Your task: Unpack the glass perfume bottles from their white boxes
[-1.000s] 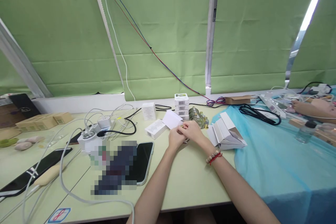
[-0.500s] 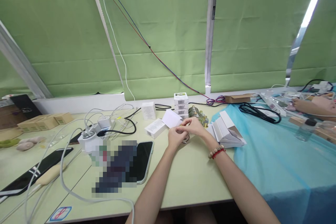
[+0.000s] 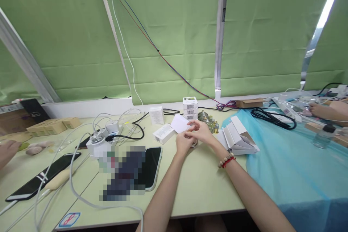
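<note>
My left hand (image 3: pixel 185 142) and my right hand (image 3: pixel 200 132) meet above the table, fingers bent and pinched together. Between them is a small rounded item, mostly covered by the fingers, and I cannot make out its kind. A white paper or card (image 3: pixel 179 123) lies just behind my left hand. Beside it rests a small white box (image 3: pixel 164 133) with print on it. Beyond my right hand are several shiny, greenish-gold round pieces (image 3: pixel 208 120). An open white carton (image 3: pixel 239 137) lies on its side to the right of that hand.
Small white boxes (image 3: pixel 190 111) are stacked at the back, near another white box (image 3: pixel 157 115). Left are a phone (image 3: pixel 149 166), a white plug adapter (image 3: pixel 99 145) and loose cables. Blue sheeting (image 3: pixel 288 166) covers the right side. Other people's hands show at the left (image 3: pixel 8 152) and right (image 3: pixel 324 110).
The view has turned slightly left, so things sit a little further right. Another person's hand has come in at the left edge. My hands keep nearly the same pinched pose.
</note>
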`<state>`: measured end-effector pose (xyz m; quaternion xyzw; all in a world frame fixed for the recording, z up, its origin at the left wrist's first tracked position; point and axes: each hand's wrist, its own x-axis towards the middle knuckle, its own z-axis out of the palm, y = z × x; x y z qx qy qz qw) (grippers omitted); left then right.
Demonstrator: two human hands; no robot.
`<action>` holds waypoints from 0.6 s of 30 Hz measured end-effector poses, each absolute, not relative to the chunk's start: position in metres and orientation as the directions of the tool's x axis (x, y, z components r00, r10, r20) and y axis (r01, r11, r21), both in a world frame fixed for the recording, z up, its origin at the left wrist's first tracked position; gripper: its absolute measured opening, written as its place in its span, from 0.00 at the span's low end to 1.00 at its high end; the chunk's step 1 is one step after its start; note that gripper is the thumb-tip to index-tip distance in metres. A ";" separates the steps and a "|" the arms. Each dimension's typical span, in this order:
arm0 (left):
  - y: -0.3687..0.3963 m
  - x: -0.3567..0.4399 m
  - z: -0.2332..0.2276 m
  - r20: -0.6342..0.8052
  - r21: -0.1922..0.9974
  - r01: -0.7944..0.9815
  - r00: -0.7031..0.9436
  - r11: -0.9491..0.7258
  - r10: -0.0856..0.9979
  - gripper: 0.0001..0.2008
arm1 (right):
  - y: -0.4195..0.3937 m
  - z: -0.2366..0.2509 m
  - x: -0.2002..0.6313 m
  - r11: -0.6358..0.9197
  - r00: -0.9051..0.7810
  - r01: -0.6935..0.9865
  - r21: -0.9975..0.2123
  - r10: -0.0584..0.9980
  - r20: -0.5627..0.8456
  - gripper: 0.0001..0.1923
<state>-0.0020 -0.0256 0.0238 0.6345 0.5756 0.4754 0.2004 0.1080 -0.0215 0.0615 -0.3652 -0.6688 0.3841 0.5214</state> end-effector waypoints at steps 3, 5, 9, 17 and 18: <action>-0.026 -0.001 0.023 0.387 0.810 0.525 -0.145 -0.261 0.911 0.10 | -0.021 0.064 0.115 0.401 -0.267 -0.026 -0.916 0.880 0.393 0.22; -0.027 -0.001 0.024 0.383 0.814 0.520 -0.148 -0.258 0.912 0.10 | -0.021 0.066 0.119 0.381 -0.330 -0.057 -0.923 0.865 0.377 0.23; -0.027 -0.002 0.025 0.349 0.826 0.507 -0.118 -0.246 0.930 0.10 | -0.022 0.068 0.120 0.439 -0.368 0.016 -0.898 0.838 0.403 0.23; -0.027 0.002 0.027 0.404 0.880 0.233 0.089 -0.414 0.910 0.11 | -0.016 0.054 0.115 0.514 -0.202 0.483 -0.709 0.853 0.481 0.15; -0.028 0.004 0.028 0.429 0.882 0.168 0.099 -0.440 0.898 0.14 | -0.015 0.054 0.116 0.513 -0.199 0.516 -0.686 0.851 0.486 0.17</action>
